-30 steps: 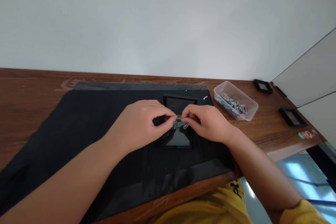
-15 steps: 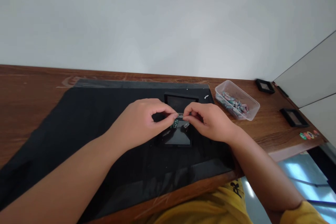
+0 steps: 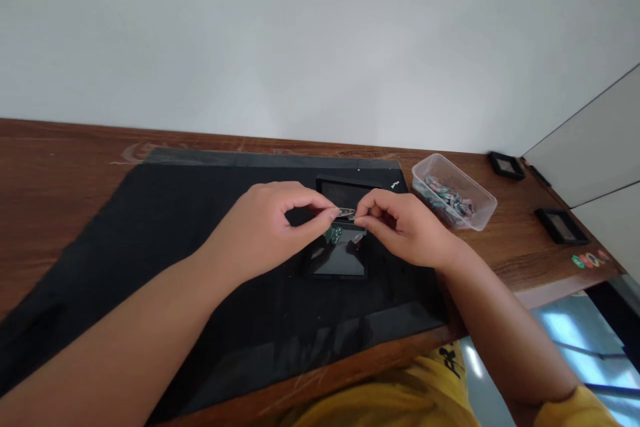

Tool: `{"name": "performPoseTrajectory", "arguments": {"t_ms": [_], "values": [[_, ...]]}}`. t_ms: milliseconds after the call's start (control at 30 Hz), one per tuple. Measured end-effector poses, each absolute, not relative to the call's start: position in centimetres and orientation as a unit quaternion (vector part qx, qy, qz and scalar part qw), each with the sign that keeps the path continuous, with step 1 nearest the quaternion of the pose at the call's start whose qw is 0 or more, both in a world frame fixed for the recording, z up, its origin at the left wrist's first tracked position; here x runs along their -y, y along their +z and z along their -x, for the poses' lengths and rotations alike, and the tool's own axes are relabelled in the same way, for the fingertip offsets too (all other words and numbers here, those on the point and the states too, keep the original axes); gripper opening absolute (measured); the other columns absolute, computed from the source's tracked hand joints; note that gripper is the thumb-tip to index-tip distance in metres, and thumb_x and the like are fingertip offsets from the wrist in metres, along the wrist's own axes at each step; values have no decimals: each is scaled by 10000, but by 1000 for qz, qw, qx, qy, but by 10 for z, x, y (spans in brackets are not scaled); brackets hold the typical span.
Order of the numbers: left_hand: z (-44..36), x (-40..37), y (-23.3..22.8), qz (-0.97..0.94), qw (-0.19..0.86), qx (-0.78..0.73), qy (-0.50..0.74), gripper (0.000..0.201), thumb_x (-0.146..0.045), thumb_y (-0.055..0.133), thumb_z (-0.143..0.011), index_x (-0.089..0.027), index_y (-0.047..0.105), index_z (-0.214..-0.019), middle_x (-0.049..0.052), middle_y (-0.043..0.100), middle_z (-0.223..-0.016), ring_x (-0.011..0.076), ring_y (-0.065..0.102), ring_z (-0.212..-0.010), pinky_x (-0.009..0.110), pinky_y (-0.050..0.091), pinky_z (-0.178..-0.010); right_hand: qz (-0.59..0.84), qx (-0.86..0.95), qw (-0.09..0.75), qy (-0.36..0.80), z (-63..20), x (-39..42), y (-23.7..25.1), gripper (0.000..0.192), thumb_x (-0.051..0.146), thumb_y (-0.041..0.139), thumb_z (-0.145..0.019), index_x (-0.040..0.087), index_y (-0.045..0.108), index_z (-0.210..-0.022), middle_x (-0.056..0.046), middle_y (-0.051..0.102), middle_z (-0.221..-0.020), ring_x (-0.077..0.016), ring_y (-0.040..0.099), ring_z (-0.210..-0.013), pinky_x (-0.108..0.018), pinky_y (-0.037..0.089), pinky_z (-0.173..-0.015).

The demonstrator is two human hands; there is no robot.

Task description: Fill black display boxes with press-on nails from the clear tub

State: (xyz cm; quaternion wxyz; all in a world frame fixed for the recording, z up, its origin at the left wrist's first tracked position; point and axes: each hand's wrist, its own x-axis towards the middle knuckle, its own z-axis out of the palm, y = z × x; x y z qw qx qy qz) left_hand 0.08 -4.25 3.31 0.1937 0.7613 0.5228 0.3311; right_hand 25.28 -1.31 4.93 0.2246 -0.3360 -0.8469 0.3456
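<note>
My left hand (image 3: 280, 227) pinches one end of a small snap hair clip (image 3: 346, 212) between thumb and forefinger. The clip shows a slim, pale metallic outline. At its other end the thumb and forefinger of my right hand (image 3: 407, 230) are closed on it. Both hands hover over a black frame-like case (image 3: 339, 275) with a glossy, reflecting surface. On that surface, just under the fingers, lie a green clip with white dots (image 3: 337, 235) and a paler small clip (image 3: 358, 239). Part of the case is hidden behind my hands.
A clear plastic box (image 3: 483, 213) holding many small colourful pieces stands to the right. Two small black frames (image 3: 506, 165) lie farther right, near several round coloured stickers (image 3: 585, 260). A black mat (image 3: 240, 333) covers the wooden table (image 3: 50, 167); a white wall rises behind.
My fingertips have moved slightly apart, and more of the clip shows between them, its outline now appearing spread. My right hand has shifted a little to the right.
</note>
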Motion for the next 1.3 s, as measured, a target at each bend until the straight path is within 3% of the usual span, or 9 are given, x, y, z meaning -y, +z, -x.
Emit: {"name": "performPoseTrajectory", "arguments": {"t_ms": [233,333,500,633,767,967,1133,1300], "values": [[3,43,34,-743,218,-537,334,364,-576,627,-977,-329,887,-915,-5,897,-911,243,823,-830,283,590,-624,270,825,298,398,-253,12,49,135,309,677,-1086,223,651,-986,-49,724,-1031,-163,605,-861,-301,501,-774],[5,43,36,-740,220,-545,327,386,-599,617,-995,-327,887,-945,-4,905,-935,256,821,-849,284,569,-599,269,786,313,460,-254,12,49,193,382,707,-1100,229,637,-1004,-57,739,-1046,-169,638,-906,-313,538,-808],[7,43,41,-734,215,-542,348,395,-604,604,-1007,-314,847,-894,-5,866,-838,226,783,-752,282,569,-593,244,723,321,561,-256,10,50,327,528,757,-1091,238,614,-1039,-19,743,-975,-114,576,-730,-272,508,-683],[10,42,41,-751,218,-508,361,383,-592,600,-1025,-318,810,-861,-21,847,-811,204,776,-738,296,632,-724,268,697,302,592,-258,7,50,367,565,791,-1054,256,597,-1093,9,728,-927,-94,518,-646,-259,462,-601],[14,41,41,-762,233,-488,357,349,-551,605,-1032,-326,793,-843,-33,821,-759,193,766,-726,283,636,-765,274,711,290,579,-258,6,50,315,511,780,-1056,245,612,-1083,3,721,-921,-107,590,-717,-255,478,-634],[18,41,43,-749,184,-526,359,334,-544,584,-1028,-338,761,-833,-54,839,-819,186,762,-741,272,610,-737,293,769,239,515,-257,6,43,69,263,641,-1090,207,671,-1114,-25,773,-951,-154,711,-882,-292,566,-819],[18,40,40,-756,170,-529,346,303,-541,595,-1014,-349,800,-902,-57,852,-824,182,760,-717,247,589,-680,344,850,197,348,-253,6,36,178,162,610,-1086,191,785,-1107,-53,836,-1013,-172,732,-876,-299,535,-817],[17,39,35,-775,168,-522,315,400,-601,546,-1045,-322,816,-947,-42,858,-872,189,773,-739,251,533,-612,329,879,181,293,-250,6,33,217,133,633,-1093,193,841,-1111,-81,875,-1097,-198,780,-956,-316,552,-871]]}}
